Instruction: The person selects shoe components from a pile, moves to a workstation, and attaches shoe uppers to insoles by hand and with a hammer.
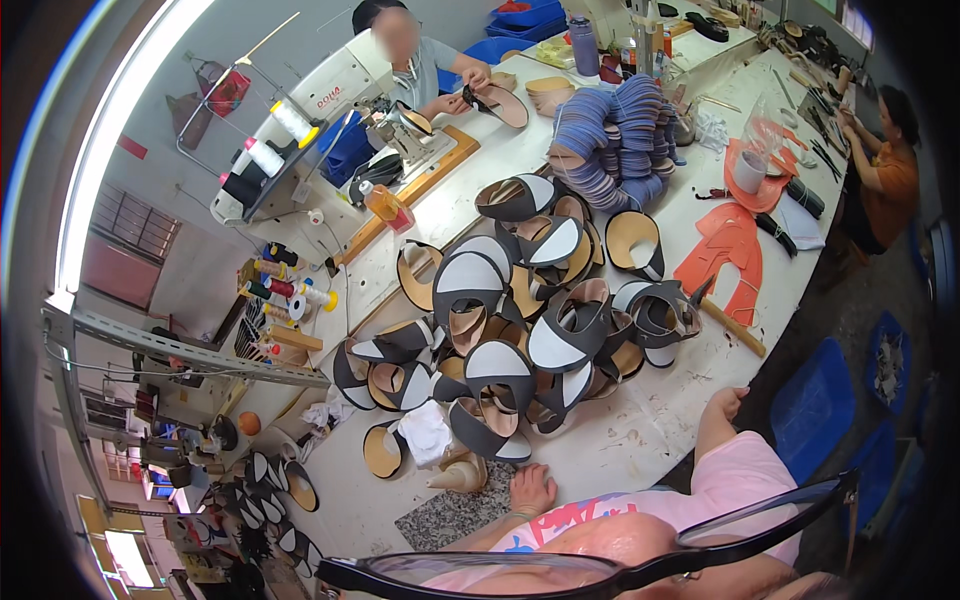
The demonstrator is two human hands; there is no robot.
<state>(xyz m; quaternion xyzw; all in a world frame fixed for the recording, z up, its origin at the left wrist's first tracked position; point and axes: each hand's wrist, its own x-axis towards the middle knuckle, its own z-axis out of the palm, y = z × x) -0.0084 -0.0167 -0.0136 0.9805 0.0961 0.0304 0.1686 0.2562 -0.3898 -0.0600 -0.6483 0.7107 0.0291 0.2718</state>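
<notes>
My left hand [533,490] rests on the near edge of the table with its fingers apart, beside a speckled grey stone slab [455,508]. A beige, horn-shaped object [461,474] and a crumpled white cloth [426,434] lie just beyond the slab. Further right, my right hand [728,402] is at the table's edge, fingers curled in, with nothing visible in them. In front of both hands is a heap of black-and-white shoe uppers [500,375] with tan insoles. A wooden stick [733,328] lies on the table near my right hand.
Behind the heap stand stacked blue-grey sole pieces [615,145]. Orange sheet cut-outs [722,255] lie on the right. Across the table a co-worker [440,75] holds a sandal [497,106] by a sewing machine [330,110]. Blue plastic stools [815,410] stand at right.
</notes>
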